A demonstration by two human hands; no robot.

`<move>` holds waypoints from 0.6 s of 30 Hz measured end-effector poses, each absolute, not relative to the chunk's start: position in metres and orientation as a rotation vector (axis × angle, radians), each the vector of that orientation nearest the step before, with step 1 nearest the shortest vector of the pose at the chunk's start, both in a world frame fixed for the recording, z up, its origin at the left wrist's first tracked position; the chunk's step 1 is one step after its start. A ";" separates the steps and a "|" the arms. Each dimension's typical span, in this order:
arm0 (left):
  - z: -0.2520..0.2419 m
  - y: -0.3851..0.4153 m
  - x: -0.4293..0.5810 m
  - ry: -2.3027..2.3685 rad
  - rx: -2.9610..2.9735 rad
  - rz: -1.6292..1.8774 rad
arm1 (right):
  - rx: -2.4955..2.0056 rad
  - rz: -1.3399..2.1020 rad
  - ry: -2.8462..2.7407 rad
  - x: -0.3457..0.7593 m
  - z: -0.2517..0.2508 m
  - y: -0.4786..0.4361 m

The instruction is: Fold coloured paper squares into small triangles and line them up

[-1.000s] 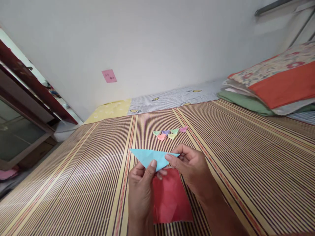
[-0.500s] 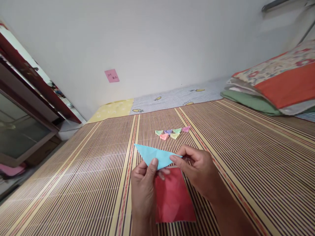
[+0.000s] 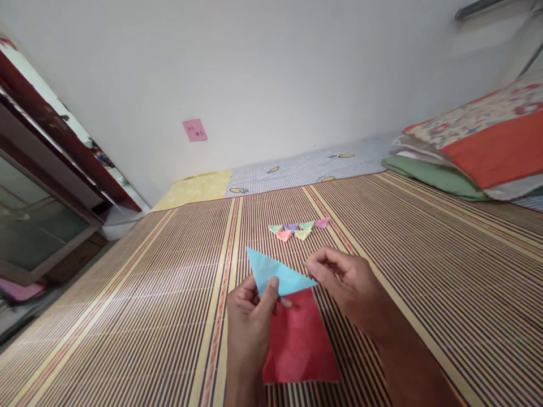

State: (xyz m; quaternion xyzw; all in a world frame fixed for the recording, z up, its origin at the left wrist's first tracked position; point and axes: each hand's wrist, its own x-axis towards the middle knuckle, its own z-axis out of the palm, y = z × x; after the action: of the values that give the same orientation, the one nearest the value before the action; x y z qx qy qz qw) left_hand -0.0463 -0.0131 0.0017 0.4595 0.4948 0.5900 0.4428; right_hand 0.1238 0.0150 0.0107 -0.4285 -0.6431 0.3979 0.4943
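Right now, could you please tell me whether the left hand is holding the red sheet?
No, the left hand pinches the blue folded paper, while the red sheet lies on the striped mat.

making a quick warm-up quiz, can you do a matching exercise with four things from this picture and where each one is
Things
1. blue paper triangle
2. pink note
3. red sheet
4. stacked cloths

Places
A. at the picture's right edge
B. on the mat, between the forearms
C. in the left hand
D. on the wall

Pairs: 1-C, 2-D, 3-B, 4-A
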 end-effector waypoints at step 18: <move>-0.007 -0.012 -0.032 1.014 1.020 1.463 | -1.007 0.923 -1.315 0.106 0.003 0.014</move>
State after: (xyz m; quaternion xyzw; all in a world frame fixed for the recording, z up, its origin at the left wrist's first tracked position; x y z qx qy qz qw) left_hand -0.0320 -0.0121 -0.0075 0.4253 0.4225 0.6097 0.5185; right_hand 0.1055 0.0139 0.0028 -0.4315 -0.5633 0.3954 0.5832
